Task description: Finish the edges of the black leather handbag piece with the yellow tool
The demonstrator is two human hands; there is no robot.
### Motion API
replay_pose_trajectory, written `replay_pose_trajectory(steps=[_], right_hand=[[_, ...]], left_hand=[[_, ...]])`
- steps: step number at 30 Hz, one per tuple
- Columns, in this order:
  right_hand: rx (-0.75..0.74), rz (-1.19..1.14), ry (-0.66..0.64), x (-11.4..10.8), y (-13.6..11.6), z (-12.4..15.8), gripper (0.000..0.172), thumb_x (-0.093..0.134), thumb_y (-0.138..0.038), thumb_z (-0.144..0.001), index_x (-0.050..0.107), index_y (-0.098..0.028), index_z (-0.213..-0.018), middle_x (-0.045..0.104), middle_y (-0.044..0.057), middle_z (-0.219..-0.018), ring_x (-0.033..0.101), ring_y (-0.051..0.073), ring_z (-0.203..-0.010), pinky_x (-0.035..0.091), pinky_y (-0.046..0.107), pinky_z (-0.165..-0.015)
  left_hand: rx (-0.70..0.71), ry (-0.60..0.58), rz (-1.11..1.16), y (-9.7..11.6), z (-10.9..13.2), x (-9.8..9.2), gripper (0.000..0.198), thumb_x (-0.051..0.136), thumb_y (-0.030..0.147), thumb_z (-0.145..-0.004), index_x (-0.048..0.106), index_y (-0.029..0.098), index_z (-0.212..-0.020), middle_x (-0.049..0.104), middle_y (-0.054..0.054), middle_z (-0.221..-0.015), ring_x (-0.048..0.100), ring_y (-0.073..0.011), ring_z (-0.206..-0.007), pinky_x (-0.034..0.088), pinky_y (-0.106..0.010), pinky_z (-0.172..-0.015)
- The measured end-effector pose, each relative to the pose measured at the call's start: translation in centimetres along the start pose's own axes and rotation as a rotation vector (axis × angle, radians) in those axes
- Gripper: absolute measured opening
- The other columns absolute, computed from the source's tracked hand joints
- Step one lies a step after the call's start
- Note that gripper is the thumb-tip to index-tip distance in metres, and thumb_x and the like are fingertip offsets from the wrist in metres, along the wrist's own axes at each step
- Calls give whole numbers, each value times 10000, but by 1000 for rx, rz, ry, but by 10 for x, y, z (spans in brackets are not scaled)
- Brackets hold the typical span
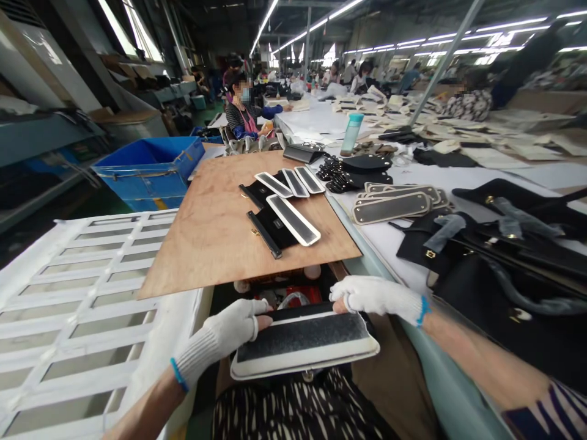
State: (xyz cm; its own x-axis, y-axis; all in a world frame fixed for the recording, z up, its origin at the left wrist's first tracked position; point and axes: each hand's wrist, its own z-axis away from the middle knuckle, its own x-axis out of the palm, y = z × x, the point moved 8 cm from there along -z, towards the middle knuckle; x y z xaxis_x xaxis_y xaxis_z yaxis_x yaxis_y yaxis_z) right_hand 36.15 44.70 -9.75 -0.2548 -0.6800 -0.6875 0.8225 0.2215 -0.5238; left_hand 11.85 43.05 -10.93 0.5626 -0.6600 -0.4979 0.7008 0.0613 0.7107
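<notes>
Factory workshop indicated by strip lights (346, 8) hung across top, worker (247, 116) seated upper centre, black bags (495, 299) piled right.

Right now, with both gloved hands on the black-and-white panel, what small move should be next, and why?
Perhaps smooth the right end of the panel with the right hand: the edge there looks uneven, and the left hand holds the other end.

**No Legible Lettering**

I can read no words, brands or numbers. One tiny label (277, 224) shows on a black piece (275, 237) on the wooden tabletop (206, 226), too small for me to make out.
</notes>
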Motion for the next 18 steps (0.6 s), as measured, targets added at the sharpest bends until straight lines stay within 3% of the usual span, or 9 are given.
replay_pose_trajectory(steps=[3,9,15,18], right_hand=[[31,-9,-68,1,-1,-2,267,563,-382,-835,737,-184,-791,676,13,-776,568,162,-687,379,282,-611],[148,65,-35,-12,-23,-11,393,680,-417,-729,776,-249,-1071,728,69,-1119,637,298,-992,434,354,-773],[24,11,-62,8,-69,-44,374,675,-449,-766,771,-290,-1090,752,1,-1069,661,226,-940,447,297,-744],[-16,11,-67,17,-86,-53,334,662,-419,-790,777,-248,-1053,756,11,-985,655,196,-819,435,282,-660]], left_hand=[[29,-7,-20,-3,-2,1,430,518,431,-870,703,190,-1175,749,-62,-1081,671,-257,-968,487,-336,-861],[58,-51,30,-1,-5,6,379,506,402,-842,702,171,-1070,729,-50,-1049,646,-234,-924,481,-304,-796],[107,-80,35,10,-3,7,239,500,350,-805,648,163,-795,632,-8,-774,539,-173,-711,399,-282,-647],[124,-88,53,10,-2,6,234,504,341,-790,655,163,-778,626,3,-739,524,-164,-677,389,-279,-621]])
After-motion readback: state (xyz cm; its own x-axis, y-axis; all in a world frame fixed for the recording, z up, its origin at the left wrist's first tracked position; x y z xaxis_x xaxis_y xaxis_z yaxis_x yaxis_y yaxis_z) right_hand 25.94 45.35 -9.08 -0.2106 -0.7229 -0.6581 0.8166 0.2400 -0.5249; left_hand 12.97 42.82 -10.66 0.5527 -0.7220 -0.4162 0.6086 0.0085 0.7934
